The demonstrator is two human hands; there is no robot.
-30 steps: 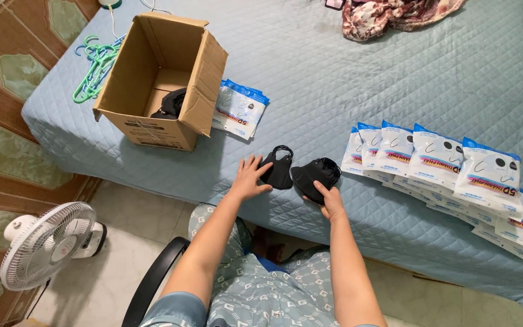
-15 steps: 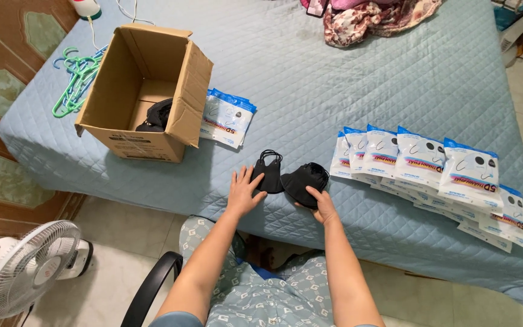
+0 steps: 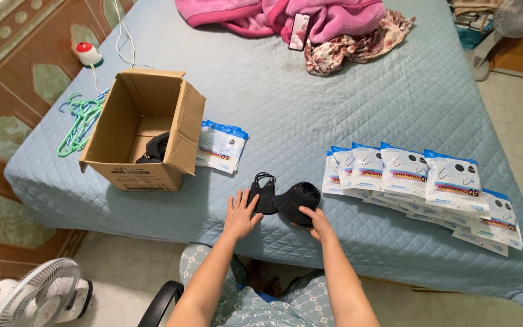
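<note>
On the quilted blue bed (image 3: 334, 97), near its front edge, sit two soft black face masks (image 3: 286, 197). Left hand (image 3: 241, 215) lies flat, fingers spread, touching the left mask; right hand (image 3: 317, 223) has fingers curled on the rounded right one. Glossy mask packets (image 3: 431, 178) overlap at right, an open cardboard box (image 3: 143, 133) at left.
</note>
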